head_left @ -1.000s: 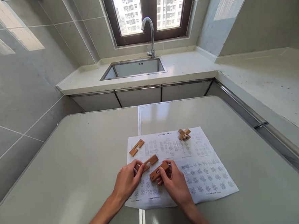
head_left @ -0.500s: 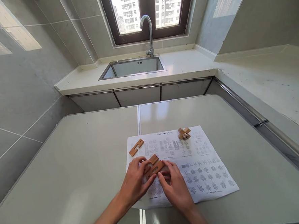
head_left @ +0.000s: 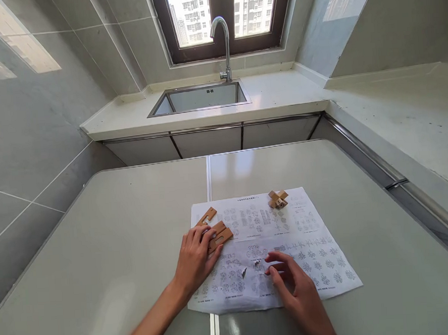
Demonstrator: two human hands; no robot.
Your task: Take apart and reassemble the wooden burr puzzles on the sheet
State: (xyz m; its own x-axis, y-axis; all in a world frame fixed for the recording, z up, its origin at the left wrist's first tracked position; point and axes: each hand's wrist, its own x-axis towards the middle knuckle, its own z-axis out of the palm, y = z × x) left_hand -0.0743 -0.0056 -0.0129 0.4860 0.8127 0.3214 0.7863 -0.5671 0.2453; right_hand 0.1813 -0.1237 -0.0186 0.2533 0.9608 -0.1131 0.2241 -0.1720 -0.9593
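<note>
My left hand (head_left: 195, 255) is closed on two flat wooden puzzle pieces lying side by side, with the thumb at their near edge and the fingers over their left ends. The nearer slotted wooden piece (head_left: 225, 235) has a long oval opening; the other wooden piece (head_left: 219, 227) lies just behind it. A notched wooden piece (head_left: 210, 213) pokes out beyond the fingers, partly covered by them. To the right, my right hand (head_left: 294, 282) hovers over the printed sheet (head_left: 259, 243), holding nothing, fingers bent and thumb apart from the index finger.
An assembled cross-shaped wooden puzzle (head_left: 278, 199) sits on the sheet's far right part. Two small torn spots (head_left: 244, 272) show in the paper. The sheet lies on a pale table (head_left: 143, 218) with a centre seam. Behind are a counter, a sink (head_left: 200, 98) and a tap (head_left: 226, 51).
My right hand has let go of the wooden pieces and moved right and nearer. My left hand has shifted the two pieces left and away, up against the notched one.
</note>
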